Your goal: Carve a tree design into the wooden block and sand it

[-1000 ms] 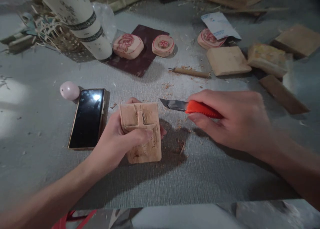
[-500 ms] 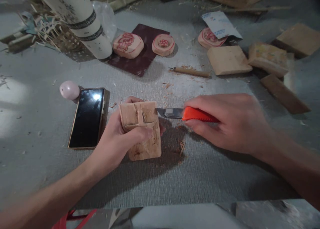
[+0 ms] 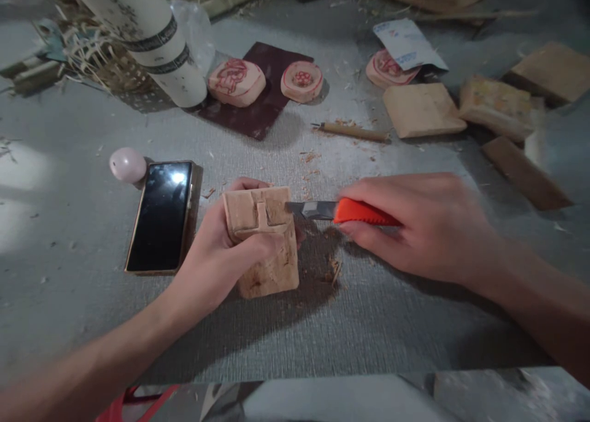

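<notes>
A pale wooden block (image 3: 271, 277) with a T-shaped raised carving near its top is gripped in my left hand (image 3: 225, 244). My left thumb lies across the block's face, and the other fingers are mostly hidden behind it. My right hand (image 3: 415, 225) is closed around the orange handle of a utility knife (image 3: 362, 212). The knife points left, and its blade tip touches or overlaps the upper right edge of the block. Wood shavings (image 3: 335, 271) lie on the table just right of the block.
A phone (image 3: 161, 219) and a pink egg-shaped object (image 3: 128, 165) lie at left. Behind are a patterned cylinder (image 3: 161, 47), carved round pieces (image 3: 302, 81) on and beside a dark sheet (image 3: 258, 124), and a wooden-handled carving tool (image 3: 354, 131). Several wood blocks (image 3: 421, 110) are at right.
The knife has shifted slightly left, its tip now over the block's right edge. The block has moved a touch to the right in my left hand.
</notes>
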A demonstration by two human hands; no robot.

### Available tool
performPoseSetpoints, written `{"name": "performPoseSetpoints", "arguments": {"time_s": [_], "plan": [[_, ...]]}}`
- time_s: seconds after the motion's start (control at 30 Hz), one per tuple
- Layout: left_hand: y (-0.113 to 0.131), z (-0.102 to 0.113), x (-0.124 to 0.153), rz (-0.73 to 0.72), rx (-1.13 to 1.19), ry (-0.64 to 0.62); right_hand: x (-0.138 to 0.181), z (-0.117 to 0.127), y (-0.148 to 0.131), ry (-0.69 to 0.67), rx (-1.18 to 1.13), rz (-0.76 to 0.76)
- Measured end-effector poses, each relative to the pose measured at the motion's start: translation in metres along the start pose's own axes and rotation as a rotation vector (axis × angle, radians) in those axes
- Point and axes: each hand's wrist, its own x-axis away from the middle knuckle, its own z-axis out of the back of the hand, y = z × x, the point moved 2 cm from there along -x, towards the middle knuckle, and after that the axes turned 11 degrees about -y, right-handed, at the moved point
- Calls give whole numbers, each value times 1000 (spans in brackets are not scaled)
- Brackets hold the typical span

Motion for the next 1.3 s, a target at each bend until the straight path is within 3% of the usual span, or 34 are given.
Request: {"name": "performPoseSetpoints", "arguments": {"time_s": [0.77, 0.97, 1.3], "plan": [[5, -6, 0, 36, -36, 96, 0, -4, 3, -93, -63, -33], [2, -1, 0, 41, -51, 67, 1, -3, 1, -93, -88, 53], [3, 2, 0, 3, -251, 143, 1, -7, 7, -99, -124, 15]]}}
